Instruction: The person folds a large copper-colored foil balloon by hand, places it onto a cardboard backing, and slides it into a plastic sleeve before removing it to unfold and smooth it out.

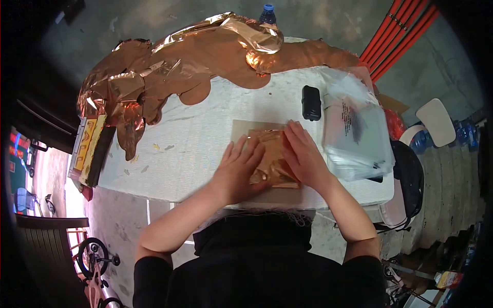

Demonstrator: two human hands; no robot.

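Observation:
A square of shiny copper-coloured foil (272, 156), wrinkled in places, lies on a brown flat board or sheet (244, 127) near the front edge of the white-covered table. My left hand (237, 172) rests on the foil's left side, fingers stretched out and thumb along its lower part. My right hand (306, 159) lies along the foil's right edge with its fingers extended and close together. Both palms face down, and neither hand grips anything that I can see. Parts of the foil and the board are hidden under the hands.
Large copper foil sheets (195, 66) drape over the table's back and left. A stack of clear plastic bags (354, 133) lies right, beside a small black case (311, 102). A yellow box (90, 149) stands at the left edge. A blue-capped bottle (267, 15) is behind the table.

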